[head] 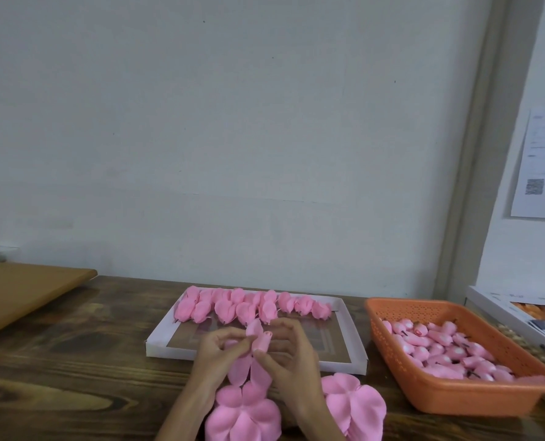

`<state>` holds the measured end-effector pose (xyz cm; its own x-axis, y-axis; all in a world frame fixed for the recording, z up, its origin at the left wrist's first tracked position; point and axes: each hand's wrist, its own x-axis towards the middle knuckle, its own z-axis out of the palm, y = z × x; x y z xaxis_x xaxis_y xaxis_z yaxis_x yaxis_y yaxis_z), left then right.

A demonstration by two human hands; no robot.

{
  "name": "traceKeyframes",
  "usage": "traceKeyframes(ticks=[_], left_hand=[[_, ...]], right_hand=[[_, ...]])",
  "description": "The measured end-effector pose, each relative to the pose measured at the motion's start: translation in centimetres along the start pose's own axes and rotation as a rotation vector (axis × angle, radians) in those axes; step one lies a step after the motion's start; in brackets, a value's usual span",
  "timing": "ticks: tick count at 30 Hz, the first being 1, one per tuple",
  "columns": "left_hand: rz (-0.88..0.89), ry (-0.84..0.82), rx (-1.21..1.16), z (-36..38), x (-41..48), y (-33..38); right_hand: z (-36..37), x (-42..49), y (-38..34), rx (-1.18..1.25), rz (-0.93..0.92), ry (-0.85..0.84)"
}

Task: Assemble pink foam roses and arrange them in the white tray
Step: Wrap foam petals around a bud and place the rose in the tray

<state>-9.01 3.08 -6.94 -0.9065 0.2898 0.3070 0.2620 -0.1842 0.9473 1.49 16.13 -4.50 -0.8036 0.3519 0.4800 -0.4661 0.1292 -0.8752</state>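
My left hand and my right hand meet over the near edge of the white tray. Between their fingertips they pinch a pink foam rose bud with loose petals hanging below it. Several finished pink roses lie in rows along the far side of the tray. Two piles of flat pink petal sheets lie on the table, one below my hands and one to the right.
An orange perforated basket at the right holds several pink bud cores. A brown cardboard sheet lies at the far left. A white box sits at the right edge. The table is dark wood.
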Motion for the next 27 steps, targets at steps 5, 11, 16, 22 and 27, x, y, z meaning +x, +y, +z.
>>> traceKeyframes(ticks=[5,11,16,22,27], left_hand=[[0.007,0.02,-0.043,0.2,-0.3,0.5],[0.038,-0.018,-0.058,0.7,-0.6,1.1],[0.073,-0.08,-0.038,0.8,-0.8,1.1],[0.054,-0.157,-0.067,0.7,-0.7,0.6],[0.05,-0.164,-0.027,0.3,0.0,-0.2]], right_hand=[[0.2,0.0,0.2,-0.079,-0.022,0.039],[0.5,0.1,0.4,-0.165,-0.075,0.077],[0.4,0.0,0.3,-0.149,-0.051,0.07],[-0.4,0.6,0.4,-0.2,-0.034,0.049],[-0.7,0.7,0.5,-0.246,-0.045,0.058]])
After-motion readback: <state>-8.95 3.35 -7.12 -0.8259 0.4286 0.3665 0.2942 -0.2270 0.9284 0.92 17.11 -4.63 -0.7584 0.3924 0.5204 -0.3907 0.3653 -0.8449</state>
